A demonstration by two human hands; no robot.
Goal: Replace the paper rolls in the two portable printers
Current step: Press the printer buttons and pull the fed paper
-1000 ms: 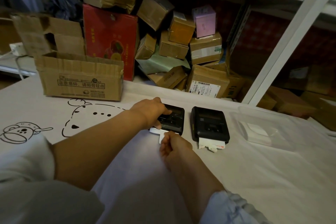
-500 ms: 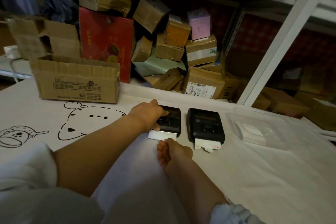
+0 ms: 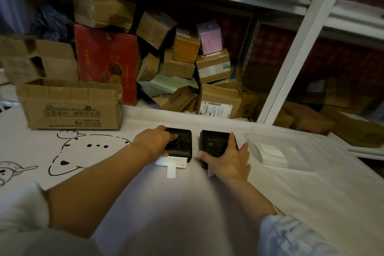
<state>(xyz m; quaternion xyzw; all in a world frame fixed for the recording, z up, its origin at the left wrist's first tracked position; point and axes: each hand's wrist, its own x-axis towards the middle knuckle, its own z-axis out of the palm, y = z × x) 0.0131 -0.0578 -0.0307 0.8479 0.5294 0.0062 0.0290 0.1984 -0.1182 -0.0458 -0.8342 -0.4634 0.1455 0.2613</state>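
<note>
Paper tails poke from both closed printers, so reloading looks nearly done: left hand [image 3: 154, 141] grips the left printer [image 3: 180, 144], right hand [image 3: 227, 157] spreads its fingers [image 3: 231, 138] round the right printer [image 3: 215, 141].

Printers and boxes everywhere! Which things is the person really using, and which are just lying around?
Using: left printer, right printer, paper strip, left hand, right hand.

Lying around: open cardboard box, red box, pink box, clear plastic tray.
</note>
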